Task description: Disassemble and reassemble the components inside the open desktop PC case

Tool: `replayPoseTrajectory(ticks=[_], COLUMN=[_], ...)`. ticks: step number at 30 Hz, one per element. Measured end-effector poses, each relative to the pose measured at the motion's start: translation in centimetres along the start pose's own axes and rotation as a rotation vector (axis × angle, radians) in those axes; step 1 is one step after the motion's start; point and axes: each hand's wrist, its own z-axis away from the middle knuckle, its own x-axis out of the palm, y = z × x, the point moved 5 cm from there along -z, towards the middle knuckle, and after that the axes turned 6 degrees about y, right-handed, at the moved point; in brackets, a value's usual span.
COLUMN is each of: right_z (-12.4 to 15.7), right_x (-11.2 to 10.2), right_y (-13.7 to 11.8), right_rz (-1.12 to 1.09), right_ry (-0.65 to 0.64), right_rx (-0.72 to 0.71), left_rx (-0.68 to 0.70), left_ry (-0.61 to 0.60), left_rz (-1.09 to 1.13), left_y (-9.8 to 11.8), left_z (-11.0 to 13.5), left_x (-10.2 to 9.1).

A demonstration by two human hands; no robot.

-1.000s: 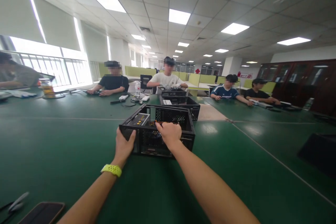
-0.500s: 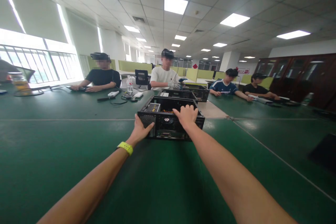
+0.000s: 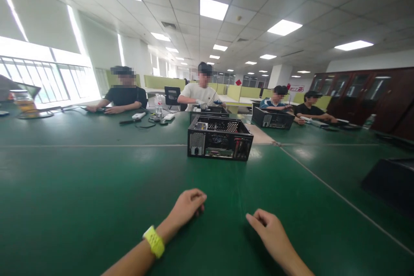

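A black computer case (image 3: pixel 220 140) lies on the green table in front of me, open at the top. Its back panel faces me, with a power supply grille on the left and slots along the bottom. Closer to me, my left hand (image 3: pixel 188 208), with a yellow-green band on the wrist, hovers over the table with its fingers curled in and nothing in them. My right hand (image 3: pixel 268 230) is to its right, fingers bent in loosely, also without anything. Both hands are apart from the case.
Behind the case stands a second case (image 3: pixel 209 112), where a person in white (image 3: pixel 197 93) works with gloved hands. Another case (image 3: pixel 273 118) sits at the right, before a person in blue. Cables, a bottle (image 3: pixel 158 105) and a jar (image 3: pixel 25 104) stand left. A dark object (image 3: pixel 391 185) lies far right.
Both my hands have let go of the computer case and drawn back towards me. The case now stands uncovered. A case from the middle group has moved right, to the person in blue.
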Motion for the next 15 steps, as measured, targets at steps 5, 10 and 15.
replayPoseTrajectory(ticks=[5,10,15], right_z=[4.3,-2.1,-14.8], right_x=[2.7,3.4,5.4], right_y=[-3.0,-7.3,-11.7], right_rz=[0.009,0.545,0.751], right_ry=[-0.141,0.078,0.268], right_rx=[-0.067,-0.28,-0.375], left_rx=[-0.025,-0.004,-0.028], left_ry=[-0.264,-0.259,-0.28], left_rz=[0.061,-0.112,-0.198], left_y=[-1.1,-0.4,-2.1], left_z=[10.3,13.2,12.8], left_x=[0.0,-1.2,-0.5])
